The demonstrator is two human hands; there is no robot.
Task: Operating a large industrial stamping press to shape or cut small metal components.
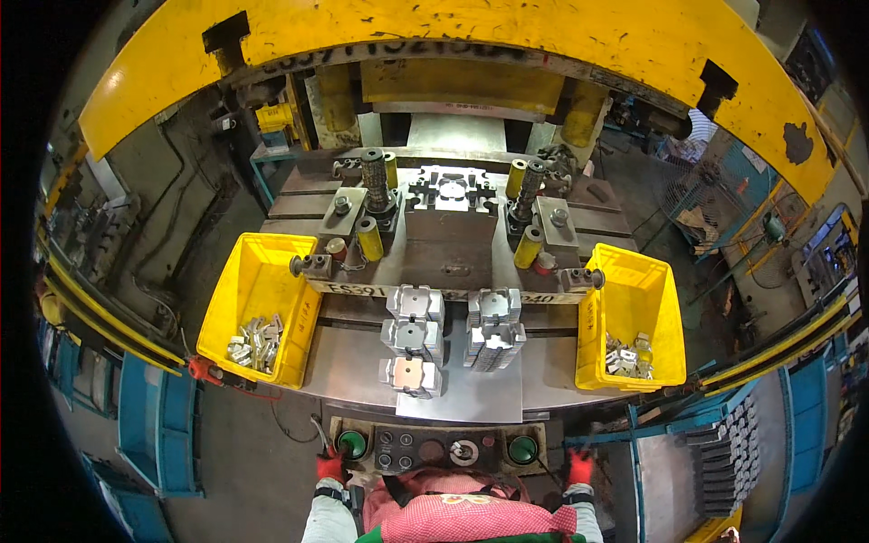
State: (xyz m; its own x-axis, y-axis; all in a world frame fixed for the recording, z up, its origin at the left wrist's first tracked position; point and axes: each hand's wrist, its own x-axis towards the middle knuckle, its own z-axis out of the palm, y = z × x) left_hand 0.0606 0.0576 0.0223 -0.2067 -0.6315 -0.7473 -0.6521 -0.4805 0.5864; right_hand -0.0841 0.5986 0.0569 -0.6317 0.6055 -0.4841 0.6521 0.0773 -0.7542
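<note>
My left hand [330, 466], in a red glove, is low at the left end of a control panel [412, 450], beside a green round button [351, 443]. At the opposite end, my right hand [579, 468], also red-gloved, is a little to the right of a second green button [523, 450]. The fingers of both hands are too small and blurred to make out. Ahead, two groups of stacked silver metal parts [415, 337] [495, 330] stand on a bare metal sheet [459, 398]. Behind them, a press die [450, 237] holds a shiny flat metal piece [451, 188].
Yellow bins with small metal scraps flank the press bed, one left [215, 308] and one right [672, 317]. A yellow press beam [453, 23] spans overhead. Guide posts [374, 176] rise beside the die. More stacked parts [724, 452] lie on a rack at lower right.
</note>
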